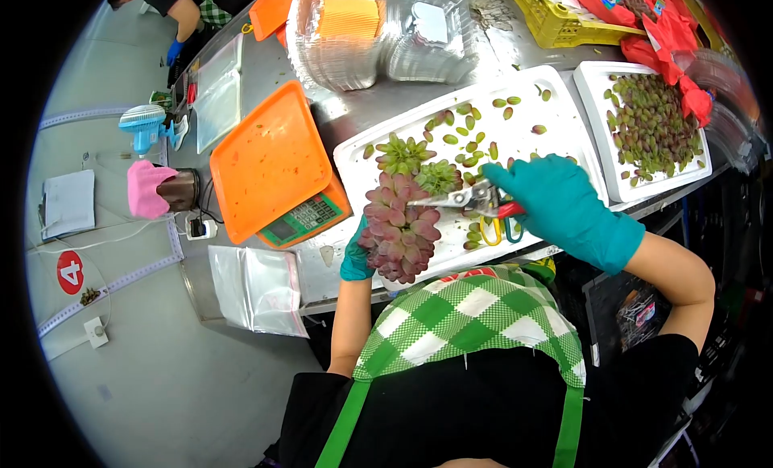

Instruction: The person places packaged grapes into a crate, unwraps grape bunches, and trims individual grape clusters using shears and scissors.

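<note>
My left hand (356, 259), in a teal glove, holds a reddish-purple succulent (400, 226) over the near left part of a white foam tray (366, 158). Most of its fingers are hidden behind the plant. Closed around the red handles of pruning shears (475, 197) is my right hand (564, 206), gloved the same way. The shear blades point left and reach the upper right of the succulent. Two green rosettes (404, 154) lie in the tray behind it, among many loose leaves (471, 146). Scissors with yellow and teal handles (491, 231) rest below the shears.
Left of the tray stands a scale with an orange pan (274, 162). Clear plastic boxes (342, 61) are stacked behind. A second foam tray (620, 186) of leaves and a yellow crate (555, 25) are at right. Plastic bags (256, 289) lie at the front left. Another person (189, 13) is far left.
</note>
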